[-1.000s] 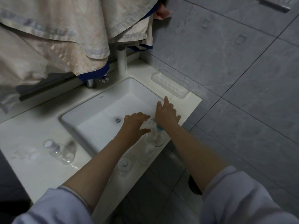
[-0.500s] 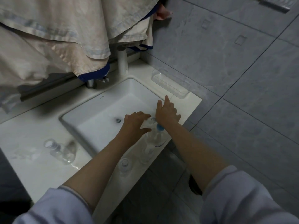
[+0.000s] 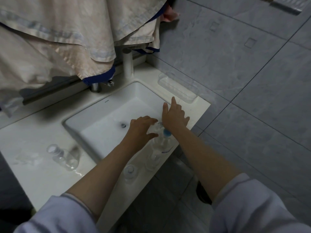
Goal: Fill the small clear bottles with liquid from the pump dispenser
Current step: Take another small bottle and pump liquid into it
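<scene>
Nothing has moved: left hand (image 3: 143,130) grips small bottle (image 3: 154,128), right hand (image 3: 175,116) flat on pump dispenser (image 3: 162,142).

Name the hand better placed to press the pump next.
Right. The right hand already rests flat on top of the pump dispenser, while the left hand grips the small clear bottle at its spout.

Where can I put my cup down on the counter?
Bare counter lies in the near left corner, beside the lying clear bottle. Another patch sits between the plastic tray and the right hand. The front edge near the pump dispenser and small bottles is crowded.
</scene>
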